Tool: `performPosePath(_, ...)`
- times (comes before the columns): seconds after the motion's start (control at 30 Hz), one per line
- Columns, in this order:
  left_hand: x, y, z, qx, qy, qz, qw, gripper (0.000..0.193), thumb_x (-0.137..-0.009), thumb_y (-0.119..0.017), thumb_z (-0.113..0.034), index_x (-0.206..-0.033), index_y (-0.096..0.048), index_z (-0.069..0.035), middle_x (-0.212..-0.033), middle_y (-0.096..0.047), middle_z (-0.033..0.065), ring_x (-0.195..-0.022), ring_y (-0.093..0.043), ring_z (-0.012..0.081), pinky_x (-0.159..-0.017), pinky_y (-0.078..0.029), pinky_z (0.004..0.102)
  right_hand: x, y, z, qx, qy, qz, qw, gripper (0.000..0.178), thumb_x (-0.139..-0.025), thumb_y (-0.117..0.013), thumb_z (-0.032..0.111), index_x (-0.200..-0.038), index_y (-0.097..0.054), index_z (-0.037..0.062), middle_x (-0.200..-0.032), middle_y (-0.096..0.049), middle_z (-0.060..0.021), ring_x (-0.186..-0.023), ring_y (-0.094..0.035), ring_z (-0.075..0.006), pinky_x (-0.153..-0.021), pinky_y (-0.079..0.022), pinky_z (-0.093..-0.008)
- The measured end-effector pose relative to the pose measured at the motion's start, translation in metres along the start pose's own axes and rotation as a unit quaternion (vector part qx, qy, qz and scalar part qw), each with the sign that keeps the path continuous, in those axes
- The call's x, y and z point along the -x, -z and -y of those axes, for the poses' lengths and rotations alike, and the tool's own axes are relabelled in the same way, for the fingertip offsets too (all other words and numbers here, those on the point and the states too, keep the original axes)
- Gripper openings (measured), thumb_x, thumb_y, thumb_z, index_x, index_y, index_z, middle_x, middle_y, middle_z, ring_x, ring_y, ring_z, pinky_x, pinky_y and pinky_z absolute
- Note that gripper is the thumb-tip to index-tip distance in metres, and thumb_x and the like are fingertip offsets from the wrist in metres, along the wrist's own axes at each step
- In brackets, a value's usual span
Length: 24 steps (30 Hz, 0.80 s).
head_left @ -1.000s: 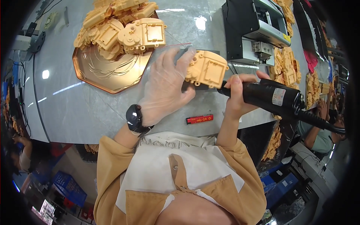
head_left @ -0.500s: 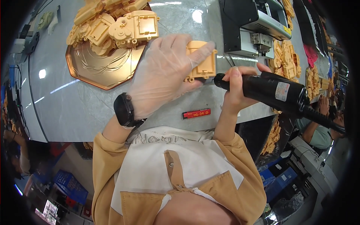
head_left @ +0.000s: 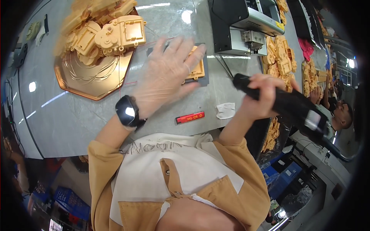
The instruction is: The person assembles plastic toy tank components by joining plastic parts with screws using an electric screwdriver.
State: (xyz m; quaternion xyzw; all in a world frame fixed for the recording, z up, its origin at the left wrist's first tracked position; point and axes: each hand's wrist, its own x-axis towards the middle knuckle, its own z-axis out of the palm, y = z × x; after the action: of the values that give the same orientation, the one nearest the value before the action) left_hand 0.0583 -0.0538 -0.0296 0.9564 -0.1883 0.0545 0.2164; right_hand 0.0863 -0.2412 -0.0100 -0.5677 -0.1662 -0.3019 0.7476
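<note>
My left hand (head_left: pixel 167 67), in a thin clear glove, is stretched over a yellow-orange plastic housing (head_left: pixel 199 69). Its fingers are spread and slightly blurred; the index finger crosses the housing and hides part of it, while the thumb lies apart below. Under the housing is a dark grey flat pad (head_left: pixel 204 80) on the table. To the right, my bare right hand (head_left: pixel 264 96) is wrapped round a black corded electric screwdriver (head_left: pixel 296 109), blurred by motion. Its tip end points up and left, clear of the housing.
A copper-coloured octagonal tray (head_left: pixel 92 82) at left bears heaped housings (head_left: pixel 123 34). Nearer me lie a red lighter (head_left: pixel 190 117) and a crumpled white scrap (head_left: pixel 226 111). A black-and-silver machine (head_left: pixel 246 29) stands far right, beside more housings (head_left: pixel 279 56). Another person (head_left: pixel 341 115) is at right.
The screwdriver has drawn away from the housing to the right with my right hand. My left fingers have loosened from the housing, baring the grey pad. The white scrap has come into sight.
</note>
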Motion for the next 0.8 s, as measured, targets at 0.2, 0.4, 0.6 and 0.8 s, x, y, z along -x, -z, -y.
performPosePath(0.2, 0.02, 0.008, 0.011, 0.073, 0.017, -0.054, 0.996, 0.08, -0.06, -0.077, -0.03, -0.129, -0.04, -0.013, -0.126, -0.041, 0.0167, -0.118, -0.038, 0.0322, -0.097, -0.032, 0.0449, -0.082, 0.01, -0.016, 0.05, 0.091, -0.027, 0.994, 0.043, -0.071, -0.054, -0.007, -0.111, -0.037, -0.0055, -0.054, -0.053, -0.0102, -0.041, -0.048, -0.0149, -0.05, -0.047, -0.03)
performPosePath(0.4, 0.046, -0.025, 0.024, 0.22, 0.085, -0.053, 0.97, 0.082, -0.06, -0.078, -0.018, -0.131, -0.037, -0.015, -0.123, -0.043, 0.0187, -0.111, -0.045, 0.035, -0.093, -0.038, 0.0415, -0.073, 0.004, -0.038, 0.165, 0.024, 0.005, 0.986, 0.043, -0.07, -0.057, -0.007, -0.108, -0.037, -0.0063, -0.053, -0.054, -0.0068, -0.045, -0.051, -0.0122, -0.059, -0.047, -0.0277)
performPosePath(0.6, 0.047, -0.045, 0.028, 0.22, 0.071, -0.146, 0.962, 0.081, -0.06, -0.077, -0.015, -0.131, -0.038, -0.016, -0.117, -0.049, 0.0151, -0.111, -0.046, 0.0347, -0.093, -0.037, 0.0423, -0.037, 0.006, 0.018, 0.004, 0.062, 0.001, 0.998, 0.051, -0.07, -0.049, -0.008, -0.116, -0.027, 0.0015, -0.056, -0.05, -0.0109, -0.042, -0.048, -0.0172, -0.049, -0.046, -0.0329)
performPosePath(0.8, 0.049, -0.047, 0.028, 0.224, 0.055, -0.164, 0.959, 0.077, -0.059, -0.078, -0.017, -0.127, -0.041, -0.015, -0.115, -0.052, 0.0104, -0.112, -0.046, 0.0326, -0.092, -0.038, 0.0425, -0.069, 0.006, -0.014, 0.083, 0.121, -0.063, 0.987, 0.047, -0.069, -0.054, -0.007, -0.112, -0.035, -0.0023, -0.053, -0.052, -0.0119, -0.042, -0.05, -0.0166, -0.048, -0.047, -0.0302)
